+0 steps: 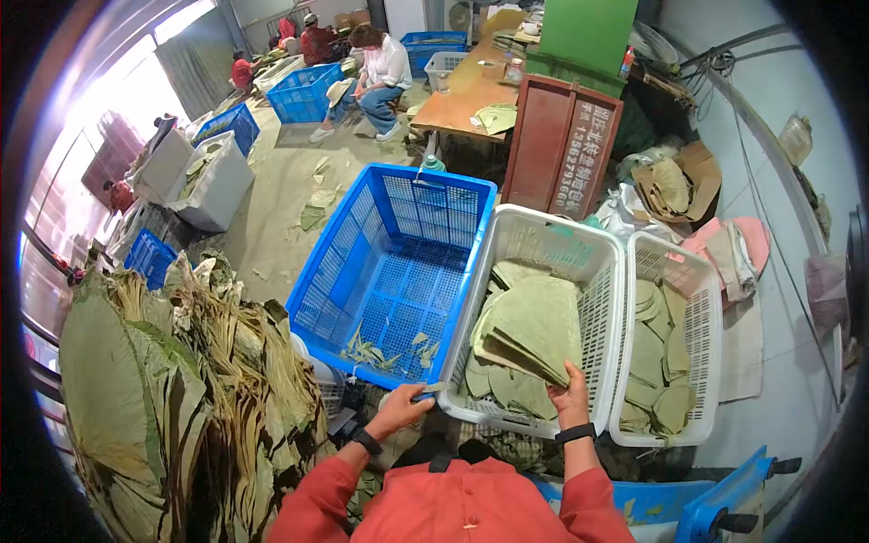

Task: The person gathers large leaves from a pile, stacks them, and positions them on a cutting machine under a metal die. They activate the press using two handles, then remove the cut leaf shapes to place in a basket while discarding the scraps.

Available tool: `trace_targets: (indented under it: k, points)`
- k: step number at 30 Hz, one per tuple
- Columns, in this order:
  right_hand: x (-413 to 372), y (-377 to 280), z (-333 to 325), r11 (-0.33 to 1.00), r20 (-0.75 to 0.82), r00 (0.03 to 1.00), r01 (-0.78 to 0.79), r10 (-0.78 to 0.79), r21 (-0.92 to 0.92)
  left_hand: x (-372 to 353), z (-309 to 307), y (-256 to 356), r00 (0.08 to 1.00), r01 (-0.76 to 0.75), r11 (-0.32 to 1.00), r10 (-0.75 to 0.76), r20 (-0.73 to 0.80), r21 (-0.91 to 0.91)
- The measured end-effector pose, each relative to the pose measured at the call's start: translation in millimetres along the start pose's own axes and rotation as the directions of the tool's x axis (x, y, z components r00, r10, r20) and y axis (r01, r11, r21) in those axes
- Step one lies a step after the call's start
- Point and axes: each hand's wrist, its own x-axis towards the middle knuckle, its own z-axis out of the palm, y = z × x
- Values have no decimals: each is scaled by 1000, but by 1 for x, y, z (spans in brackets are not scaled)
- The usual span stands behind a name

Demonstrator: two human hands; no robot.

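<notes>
My right hand [569,398] grips the near edge of a stack of cut, dried green leaves [540,319], fanned like half discs. The stack lies over more leaves in a white basket [471,405], with my wrist above its near rim. My left hand [400,413] is closed beside the corner where this basket meets a blue crate [301,299]. A thin greyish strip [434,387] sticks out past its fingertips; I cannot tell what it is. Leaf scraps [369,351] lie on the blue crate's floor.
At the left rises a tall pile of large dried leaves [113,389]. Another white basket [715,362] with cut leaves stands on the right. Farther back are a red board [548,149], a wooden table [466,100] and a seated person [385,72] near blue crates [306,93].
</notes>
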Motion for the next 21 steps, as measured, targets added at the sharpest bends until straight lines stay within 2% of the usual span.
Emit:
trace_targets:
  k: [1, 2, 3, 4, 5, 6, 7, 10, 11, 13, 14, 17, 18, 21]
  points:
    - [1, 4, -3, 1000, 25, 1000, -5, 6, -25, 1, 2, 5, 998, -22, 1000, 21, -59, -10]
    - [13, 17, -9, 1000, 54, 999, 5, -5, -3, 9, 2, 13, 995, 21, 972, -43, -91, -234]
    - [-5, 24, 5, 998, 122, 993, 7, 0, -57, 12, -2, 16, 995, 53, 866, -91, -52, -496]
    - [-17, 33, 13, 993, 197, 980, 37, -13, -116, 16, -4, 19, 991, 100, 691, -136, 7, -716]
    - [-26, 43, 21, 981, 273, 962, 71, -20, -180, 21, -6, 19, 982, 150, 457, -173, 78, -877]
    - [-40, 52, 33, 960, 285, 958, 110, -33, -259, 31, -11, 3, 980, 131, 367, 93, 177, -921]
    - [-51, 62, 42, 928, 295, 955, 143, -38, -343, 32, -11, 2, 980, 117, 269, 126, 156, -956]
    - [-40, 105, 33, 887, 281, 960, 117, 14, -447, 15, -13, -19, 996, 85, 273, -64, 70, -958]
    - [-39, 115, 25, 869, 304, 952, 114, 43, -481, 8, -13, -32, 991, 102, 371, -115, 63, -923]
    - [-46, 124, 28, 837, 359, 929, 124, 91, -533, -1, -10, -54, 980, 165, 377, -168, 108, -911]
    - [-48, 126, 31, 796, 368, 926, 156, 89, -584, -2, -8, -61, 973, 138, 328, -222, 66, -935]
    - [-16, 146, 7, 789, 331, 927, 65, 179, -611, 1, -10, -96, 950, 174, 257, -297, 94, -950]
    - [-10, 147, 6, 803, 293, 937, 22, 192, -596, 3, -8, -94, 954, 181, 257, -282, 105, -949]
    - [35, 142, -16, 827, 192, 972, -7, 138, -561, 1, -1, -85, 929, 274, 295, -326, 174, -915]
